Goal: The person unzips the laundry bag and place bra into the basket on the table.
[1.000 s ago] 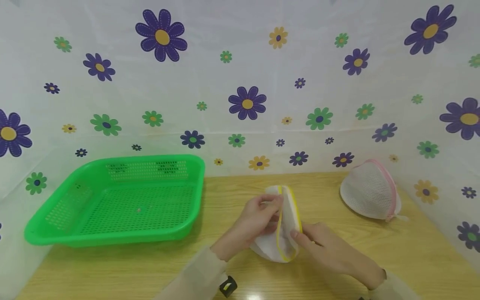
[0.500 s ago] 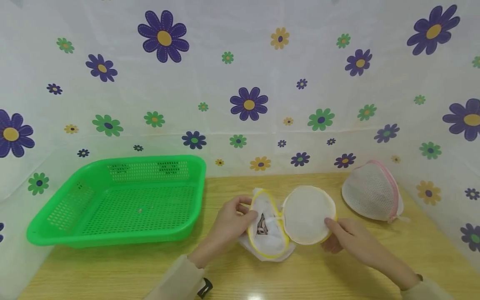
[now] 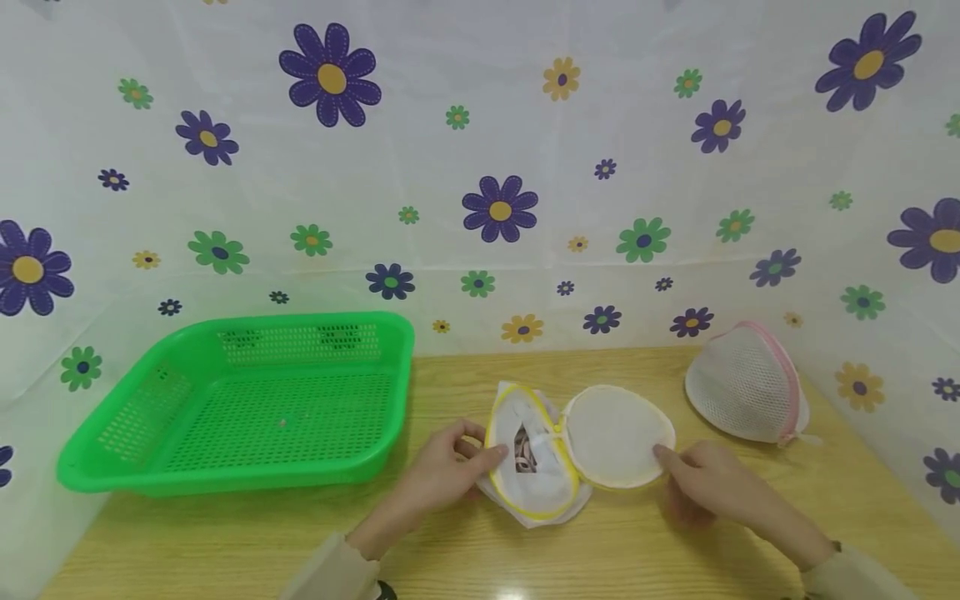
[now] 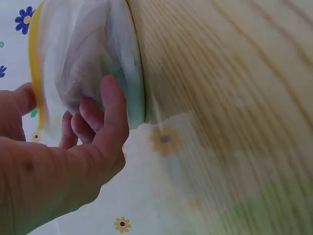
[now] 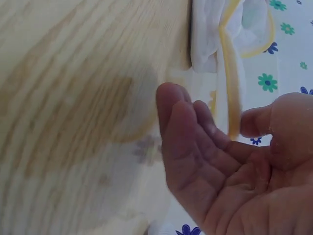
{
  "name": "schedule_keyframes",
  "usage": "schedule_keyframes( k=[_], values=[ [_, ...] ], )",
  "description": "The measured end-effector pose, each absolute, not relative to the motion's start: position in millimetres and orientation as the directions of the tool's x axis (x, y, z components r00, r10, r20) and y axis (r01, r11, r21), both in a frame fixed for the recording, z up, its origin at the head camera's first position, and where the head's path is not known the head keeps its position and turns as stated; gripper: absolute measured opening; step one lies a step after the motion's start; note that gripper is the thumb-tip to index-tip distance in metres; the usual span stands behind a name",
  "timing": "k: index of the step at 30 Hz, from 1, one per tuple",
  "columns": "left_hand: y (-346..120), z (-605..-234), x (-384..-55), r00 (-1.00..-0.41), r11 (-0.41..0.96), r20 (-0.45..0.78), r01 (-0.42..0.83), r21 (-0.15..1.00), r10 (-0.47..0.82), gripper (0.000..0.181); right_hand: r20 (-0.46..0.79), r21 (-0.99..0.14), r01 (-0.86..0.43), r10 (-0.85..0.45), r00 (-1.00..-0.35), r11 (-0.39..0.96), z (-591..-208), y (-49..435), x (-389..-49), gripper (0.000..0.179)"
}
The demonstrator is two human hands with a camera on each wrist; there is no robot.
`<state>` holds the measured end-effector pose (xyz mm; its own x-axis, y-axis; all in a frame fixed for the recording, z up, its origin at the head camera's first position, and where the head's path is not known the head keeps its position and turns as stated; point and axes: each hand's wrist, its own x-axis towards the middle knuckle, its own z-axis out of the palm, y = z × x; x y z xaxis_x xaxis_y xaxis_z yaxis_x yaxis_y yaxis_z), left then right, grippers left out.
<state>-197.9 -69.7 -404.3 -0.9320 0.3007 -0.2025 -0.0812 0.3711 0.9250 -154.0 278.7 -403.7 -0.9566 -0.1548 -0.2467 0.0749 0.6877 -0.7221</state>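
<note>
A white mesh laundry bag (image 3: 517,492) with yellow trim lies unzipped on the wooden table, its round lid (image 3: 618,437) folded out to the right. Inside the opening shows a small dark brown and pinkish patch (image 3: 525,454). My left hand (image 3: 442,471) holds the bag's left rim, thumb over the yellow edge and fingers along the outer side. In the left wrist view, something greyish-mauve (image 4: 83,73) shows through the mesh. The lid's right edge is pinched by my right hand (image 3: 716,483); its yellow border (image 5: 232,93) runs between thumb and fingers in the right wrist view.
A green plastic basket (image 3: 247,479) with perforated sides stands on the left of the table. At the back right sits another white mesh laundry bag (image 3: 738,387) with pink trim, closed and domed. A flowered sheet (image 3: 420,167) hangs behind the table.
The bag's lid has swung out to the right, drawn by my right hand, exposing the inside. My left hand has shifted left and lower, staying at the bag's rim.
</note>
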Motion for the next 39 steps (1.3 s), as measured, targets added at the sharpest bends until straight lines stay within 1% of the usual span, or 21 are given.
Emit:
schedule_keyframes(
  k=[2, 4, 7, 9, 11, 13, 16, 19, 21, 24, 27, 29, 31, 32, 35, 37, 39],
  values=[
    [-70, -405, -197, -0.923, 0.341, -0.201, -0.083, 0.936, 0.328, 0.043, -0.229, -0.694, 0.056, -0.146, -0.962, 0.718, -404, 277, -154, 0.062],
    [-71, -404, -196, -0.917, 0.32, -0.197, -0.081, 0.944, 0.348, 0.038, -0.179, -0.639, 0.02, -0.123, -0.976, 0.769, -403, 274, -154, 0.058],
    [-70, -404, -193, -0.91, 0.3, -0.192, -0.079, 0.951, 0.368, 0.03, -0.04, -0.546, -0.062, -0.1, -0.994, 0.836, -400, 265, -156, 0.043],
    [-69, -404, -191, -0.908, 0.291, -0.192, -0.082, 0.953, 0.371, 0.027, 0.082, -0.493, -0.143, -0.118, -0.99, 0.858, -396, 253, -157, 0.03],
    [-68, -405, -190, -0.908, 0.275, -0.189, -0.086, 0.958, 0.373, 0.027, 0.199, -0.486, -0.256, -0.179, -0.964, 0.836, -391, 239, -157, 0.017],
    [-68, -404, -190, -0.91, 0.254, -0.186, -0.094, 0.963, 0.371, 0.028, 0.265, -0.516, -0.355, -0.249, -0.931, 0.779, -388, 224, -157, 0.007],
    [-66, -404, -190, -0.909, 0.184, -0.188, -0.126, 0.975, 0.373, 0.033, 0.349, -0.555, -0.483, -0.337, -0.874, 0.678, -389, 203, -160, 0.007],
    [-63, -406, -190, -0.901, 0.061, -0.212, -0.205, 0.977, 0.378, 0.041, 0.39, -0.571, -0.542, -0.377, -0.84, 0.616, -394, 186, -165, 0.006],
    [-60, -408, -191, -0.889, -0.049, -0.229, -0.269, 0.962, 0.396, 0.046, 0.381, -0.586, -0.534, -0.373, -0.846, 0.61, -398, 177, -169, 0.005],
    [-58, -413, -191, -0.859, -0.221, -0.256, -0.381, 0.898, 0.443, 0.056, 0.296, -0.628, -0.46, -0.354, -0.887, 0.628, -402, 169, -173, 0.006],
    [-55, -417, -189, -0.834, -0.35, -0.263, -0.461, 0.816, 0.485, 0.064, 0.204, -0.654, -0.384, -0.337, -0.919, 0.652, -403, 164, -174, 0.02],
    [-54, -419, -189, -0.826, -0.406, -0.268, -0.493, 0.769, 0.495, 0.069, 0.185, -0.65, -0.372, -0.337, -0.923, 0.663, -404, 161, -174, 0.032],
    [-53, -418, -190, -0.821, -0.44, -0.267, -0.511, 0.739, 0.505, 0.072, 0.191, -0.636, -0.378, -0.337, -0.922, 0.673, -404, 158, -173, 0.039],
    [-52, -418, -190, -0.818, -0.442, -0.27, -0.516, 0.733, 0.507, 0.072, 0.197, -0.628, -0.384, -0.339, -0.92, 0.677, -404, 157, -173, 0.039],
    [-48, -414, -192, -0.813, -0.43, -0.279, -0.523, 0.736, 0.511, 0.069, 0.226, -0.614, -0.391, -0.322, -0.919, 0.685, -404, 157, -174, 0.03],
    [-45, -412, -192, -0.816, -0.395, -0.287, -0.511, 0.763, 0.501, 0.066, 0.238, -0.61, -0.393, -0.314, -0.919, 0.688, -404, 159, -176, 0.022],
    [-42, -412, -191, -0.827, -0.348, -0.3, -0.49, 0.799, 0.475, 0.062, 0.236, -0.609, -0.387, -0.307, -0.922, 0.692, -404, 161, -178, 0.022]
  ],
)
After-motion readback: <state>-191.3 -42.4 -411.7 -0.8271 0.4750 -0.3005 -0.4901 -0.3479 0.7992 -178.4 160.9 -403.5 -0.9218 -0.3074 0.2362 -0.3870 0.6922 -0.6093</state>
